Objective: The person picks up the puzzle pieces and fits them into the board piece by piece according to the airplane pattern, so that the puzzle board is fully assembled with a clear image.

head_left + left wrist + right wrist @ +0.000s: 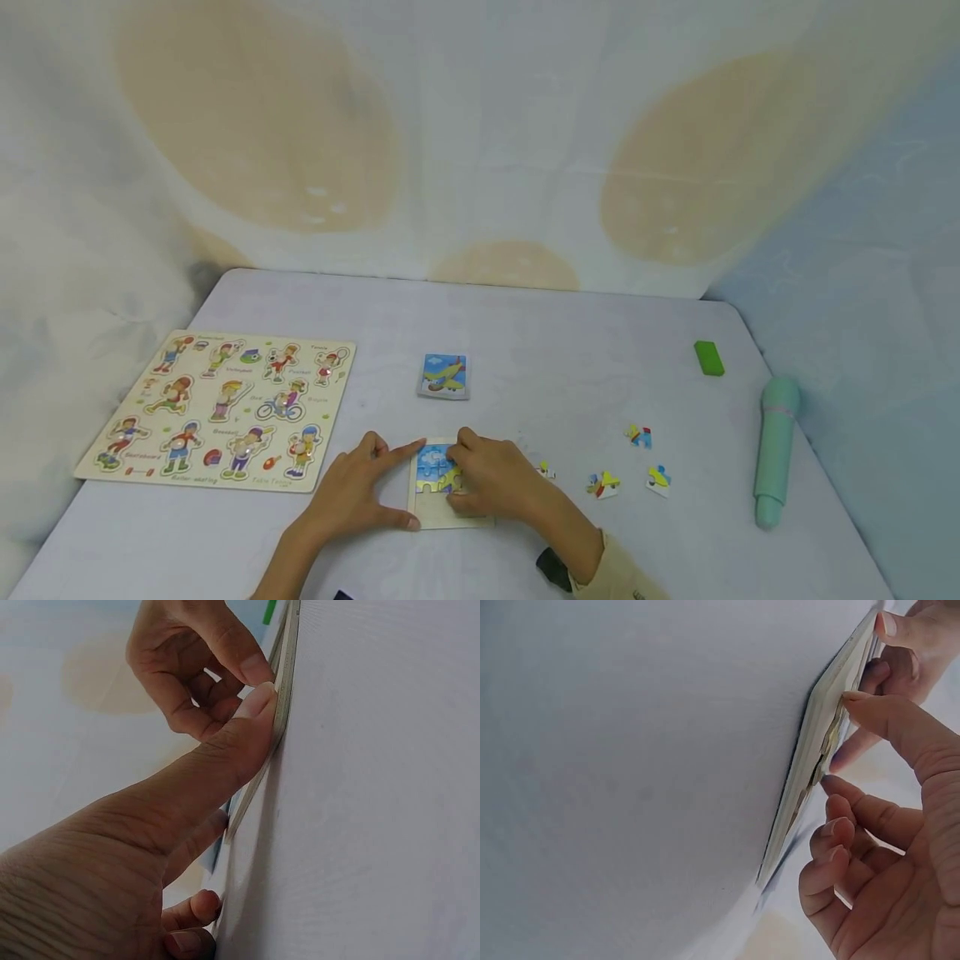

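Observation:
A small wooden puzzle board (442, 521) lies on the table, its upper part filled with blue and yellow jigsaw pieces (431, 468). My left hand (352, 492) rests at the board's left side, index finger stretched to the upper corner and thumb on the lower corner. Over the board's right part, my right hand (495, 477) pinches a puzzle piece (830, 739) between thumb and index finger, mostly hidden in the head view. Loose pieces lie to the right, among them one with yellow and red (603, 484), one yellow and white (658, 481) and one blue and red (639, 435).
Behind the board lies a small airplane picture (444, 376). A large sports-figure puzzle board (217, 408) covers the table's left. At the right are a green block (708, 357) and a mint-green stick-shaped object (776, 450). A dark object (553, 569) sits under the right forearm.

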### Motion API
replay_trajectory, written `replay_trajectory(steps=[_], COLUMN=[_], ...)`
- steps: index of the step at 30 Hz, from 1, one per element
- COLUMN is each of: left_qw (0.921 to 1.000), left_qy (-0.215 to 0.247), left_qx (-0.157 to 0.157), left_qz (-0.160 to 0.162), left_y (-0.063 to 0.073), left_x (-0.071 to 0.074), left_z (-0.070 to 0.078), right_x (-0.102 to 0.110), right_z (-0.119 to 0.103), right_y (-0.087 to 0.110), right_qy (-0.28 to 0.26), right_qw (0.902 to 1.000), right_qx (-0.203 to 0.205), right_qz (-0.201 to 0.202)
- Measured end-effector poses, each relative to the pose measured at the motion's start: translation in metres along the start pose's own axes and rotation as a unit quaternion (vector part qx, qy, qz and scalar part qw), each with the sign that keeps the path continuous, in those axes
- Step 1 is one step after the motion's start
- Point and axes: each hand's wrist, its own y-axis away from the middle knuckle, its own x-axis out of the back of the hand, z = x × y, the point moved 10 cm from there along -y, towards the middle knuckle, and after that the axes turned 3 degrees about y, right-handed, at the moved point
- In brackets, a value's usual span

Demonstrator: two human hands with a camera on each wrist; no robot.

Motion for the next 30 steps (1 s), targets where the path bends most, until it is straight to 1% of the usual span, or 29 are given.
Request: replay_trajectory(steps=[3, 7, 12, 15, 18, 22, 25, 30], left_qw=[1.0000, 1.0000, 0.9998, 0.9998, 0.9998, 0.9998, 0.9998, 0.9999], left_qy=[-0.001, -0.002, -0.004, -0.003, -0.005, -0.005, -0.004, -0.008], left_qx=[-0.002, -0.007, -0.017, -0.017, -0.016, -0.015, -0.014, -0.007], left_qz=[0.000, 0.003, 0.008, 0.009, 0.009, 0.012, 0.014, 0.008], left_y=[-0.001, -0.001, -0.001, -0.002, -0.002, -0.001, 0.000, 0.001], left_x=[0.000, 0.000, 0.001, 0.001, 0.001, 0.001, 0.002, 0.001], left_z=[0.001, 0.003, 0.005, 0.006, 0.005, 0.005, 0.005, 0.002], right_x=[0.002, 0.008, 0.011, 0.012, 0.012, 0.012, 0.013, 0.012], right_z=[0.001, 0.003, 0.004, 0.009, 0.020, 0.039, 0.056, 0.084], right_y=[0.003, 0.012, 0.033, 0.045, 0.056, 0.070, 0.080, 0.094], right_qy=[0.004, 0.005, 0.015, 0.011, -0.009, -0.050, -0.076, -0.110], right_qw=[1.0000, 0.9997, 0.9991, 0.9988, 0.9986, 0.9959, 0.9919, 0.9838], right_qx=[-0.002, -0.001, 0.009, 0.003, -0.017, -0.045, -0.066, -0.110], right_qz=[0.007, 0.022, 0.038, 0.047, 0.050, 0.061, 0.076, 0.088])
